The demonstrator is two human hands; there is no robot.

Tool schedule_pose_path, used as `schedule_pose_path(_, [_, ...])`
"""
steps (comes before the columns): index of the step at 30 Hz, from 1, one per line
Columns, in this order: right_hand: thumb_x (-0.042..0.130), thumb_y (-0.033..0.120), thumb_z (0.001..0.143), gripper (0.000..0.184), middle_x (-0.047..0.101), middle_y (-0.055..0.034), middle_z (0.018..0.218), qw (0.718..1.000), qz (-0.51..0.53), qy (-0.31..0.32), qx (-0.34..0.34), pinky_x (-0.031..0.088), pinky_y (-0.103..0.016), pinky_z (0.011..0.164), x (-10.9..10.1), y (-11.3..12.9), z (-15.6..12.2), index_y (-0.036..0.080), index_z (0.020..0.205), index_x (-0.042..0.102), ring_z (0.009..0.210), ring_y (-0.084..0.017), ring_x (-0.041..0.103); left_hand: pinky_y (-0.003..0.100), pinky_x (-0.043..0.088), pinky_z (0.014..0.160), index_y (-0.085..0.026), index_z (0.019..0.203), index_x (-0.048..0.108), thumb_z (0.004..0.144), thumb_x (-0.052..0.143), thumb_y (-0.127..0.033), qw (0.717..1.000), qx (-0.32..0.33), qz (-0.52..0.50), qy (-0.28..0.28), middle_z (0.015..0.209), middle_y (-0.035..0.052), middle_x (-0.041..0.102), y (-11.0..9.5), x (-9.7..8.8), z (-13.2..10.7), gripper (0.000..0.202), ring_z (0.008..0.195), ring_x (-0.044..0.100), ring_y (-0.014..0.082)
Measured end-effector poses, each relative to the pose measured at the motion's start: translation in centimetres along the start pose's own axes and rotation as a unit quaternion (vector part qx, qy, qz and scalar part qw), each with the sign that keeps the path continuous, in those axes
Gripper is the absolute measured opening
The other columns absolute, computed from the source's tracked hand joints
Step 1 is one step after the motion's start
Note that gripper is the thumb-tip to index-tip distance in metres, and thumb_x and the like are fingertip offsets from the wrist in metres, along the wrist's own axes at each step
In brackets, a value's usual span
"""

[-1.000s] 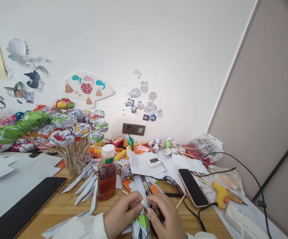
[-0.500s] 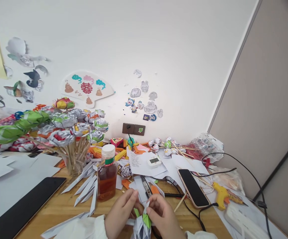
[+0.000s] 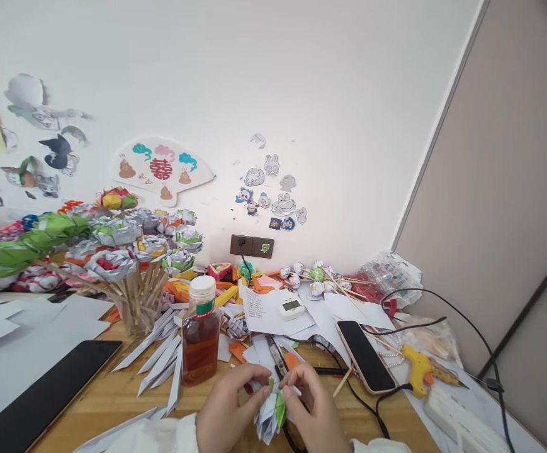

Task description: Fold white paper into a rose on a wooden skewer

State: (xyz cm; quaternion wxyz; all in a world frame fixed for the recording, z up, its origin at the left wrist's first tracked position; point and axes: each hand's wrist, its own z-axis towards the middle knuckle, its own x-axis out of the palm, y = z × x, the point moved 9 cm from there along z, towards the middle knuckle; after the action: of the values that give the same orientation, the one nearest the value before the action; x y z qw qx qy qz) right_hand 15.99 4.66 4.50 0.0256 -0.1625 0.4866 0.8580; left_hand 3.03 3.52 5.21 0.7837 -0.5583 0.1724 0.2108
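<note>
A folded paper flower (image 3: 267,423), white with green petals, is between my two hands at the bottom middle of the view. My left hand (image 3: 230,406) pinches its left side near a green tip, thumb and forefinger together. On the other side, my right hand (image 3: 315,409) has its fingertips closed on a white paper petal at the top right of the flower. Just beyond my fingers lie a utility knife (image 3: 277,357) and an orange paper piece (image 3: 292,360). Folded white paper strips (image 3: 160,371) spread over the table to the left.
A bottle of amber liquid (image 3: 201,343) stands close to my left hand. Paper flowers on sticks (image 3: 131,251) fill a container at back left. Around the right are a phone (image 3: 366,357), a yellow glue gun (image 3: 415,368), a power strip (image 3: 464,421) and loose black cables.
The flower is tilted differently, and its white petal, upright before, now leans to the right in my right fingers. My left fingers have moved closer to the right hand. The view has shifted slightly.
</note>
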Motion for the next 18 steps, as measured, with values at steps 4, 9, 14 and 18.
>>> schedule_pose_path(4, [0.048, 0.015, 0.073, 0.004, 0.055, -0.0028, 0.073, 0.976, -0.151, -0.016, -0.155, 0.043, -0.029, 0.067, -0.5, 3.8, -0.4, 0.018, 0.073, 0.05, 0.071, -0.017, 0.053, 0.025, 0.046, 0.072, -0.023, 0.079, 0.063, 0.069, 0.058, -0.021, 0.998, 0.062, 0.028, -0.009, 0.081, 0.0023, 0.067, -1.4, -0.1, -0.6, 0.011, 0.077, 0.059, 0.0188])
schedule_pose_path(9, [0.048, 0.015, 0.076, 0.006, 0.058, -0.0019, 0.071, 0.953, -0.201, -0.012, -0.227, 0.043, -0.03, 0.068, -0.1, 5.4, -0.8, 0.019, 0.079, 0.053, 0.069, -0.016, 0.053, 0.025, 0.047, 0.071, -0.021, 0.08, 0.062, 0.073, 0.056, -0.022, 0.989, 0.137, 0.045, 0.008, 0.078, 0.0033, 0.067, -2.9, 0.1, -0.9, 0.01, 0.075, 0.059, 0.0177])
schedule_pose_path(14, [0.048, 0.018, 0.078, 0.005, 0.058, -0.0007, 0.067, 0.947, -0.21, -0.023, -0.24, 0.044, -0.027, 0.06, -0.1, 5.5, -1.0, 0.019, 0.076, 0.053, 0.066, -0.015, 0.053, 0.025, 0.047, 0.07, -0.021, 0.078, 0.061, 0.07, 0.058, -0.018, 0.989, 0.142, 0.049, -0.014, 0.079, 0.0041, 0.066, -2.4, -0.1, -1.0, 0.009, 0.075, 0.059, 0.0176])
schedule_pose_path(18, [0.048, 0.016, 0.079, 0.006, 0.059, -0.0003, 0.067, 0.943, -0.211, -0.028, -0.256, 0.044, -0.027, 0.06, -0.2, 5.9, -1.2, 0.019, 0.077, 0.054, 0.066, -0.014, 0.053, 0.025, 0.047, 0.07, -0.02, 0.074, 0.059, 0.069, 0.059, -0.017, 0.988, 0.149, 0.044, -0.022, 0.078, 0.004, 0.065, -2.3, -0.2, -1.1, 0.005, 0.076, 0.059, 0.0176])
